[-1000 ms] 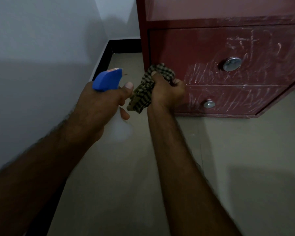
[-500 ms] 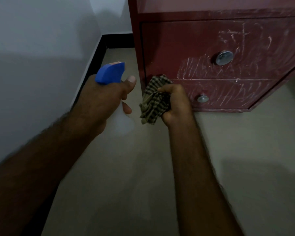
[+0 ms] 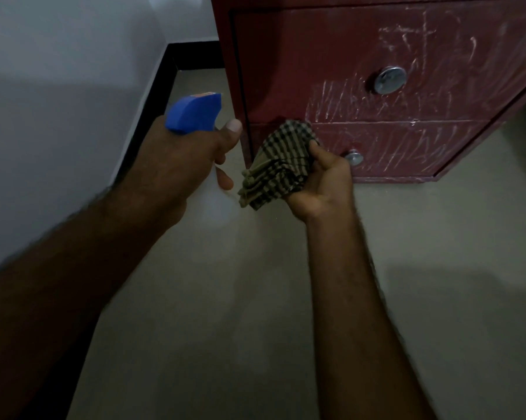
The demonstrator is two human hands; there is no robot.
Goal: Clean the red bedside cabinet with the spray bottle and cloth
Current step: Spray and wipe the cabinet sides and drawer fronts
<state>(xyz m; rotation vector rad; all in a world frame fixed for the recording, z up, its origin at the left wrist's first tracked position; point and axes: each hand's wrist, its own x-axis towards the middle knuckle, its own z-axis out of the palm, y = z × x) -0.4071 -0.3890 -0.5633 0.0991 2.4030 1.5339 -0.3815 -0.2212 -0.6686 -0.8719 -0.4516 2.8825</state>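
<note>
Spray bottle (image 3: pixel 193 113) and cloth (image 3: pixel 278 168) are both in hand, low over the pale floor (image 3: pixel 225 298). The left hand (image 3: pixel 179 165) is wrapped round the bottle's neck, thumb lying along its side, the blue spray head pointing toward the cabinet's left front corner. A small orange label on top of the head is too blurred to read. Just beside it, the right hand (image 3: pixel 322 183) clutches the bunched olive-and-black checked cloth, whose upper edge lies over the seam between the two drawers; whether it presses on the wood I cannot tell. Beyond stands the red bedside cabinet (image 3: pixel 301 71) on the floor, with a round metal upper knob (image 3: pixel 390 80) and a smaller lower knob (image 3: pixel 354 157). White scrawled marks cover both drawer fronts and spell nothing legible. Left of it, a black skirting (image 3: pixel 152 95) runs under the white wall (image 3: pixel 58 71).
</note>
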